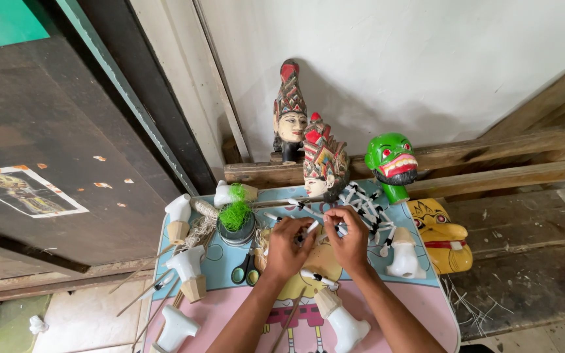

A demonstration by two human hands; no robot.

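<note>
Beside the dark bowl (237, 234) of green fibre (235, 214), both hands (288, 247) (350, 241) pinched on a white stick (312, 227).

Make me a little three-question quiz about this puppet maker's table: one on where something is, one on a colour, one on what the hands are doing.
1. Where are the scissors?
A. on the table, left of the left hand
B. on the wooden ledge
C. hanging on the wall

2. What colour is the mask head with bared teeth?
A. blue
B. green
C. black

3. What are the hands doing?
A. resting flat and empty
B. holding a small white piece between them
C. gripping the scissors

Answers:
1 A, they lie on the table beside the left hand.
2 B, its face is bright green.
3 B, the left hand and right hand meet on the white piece.
</note>
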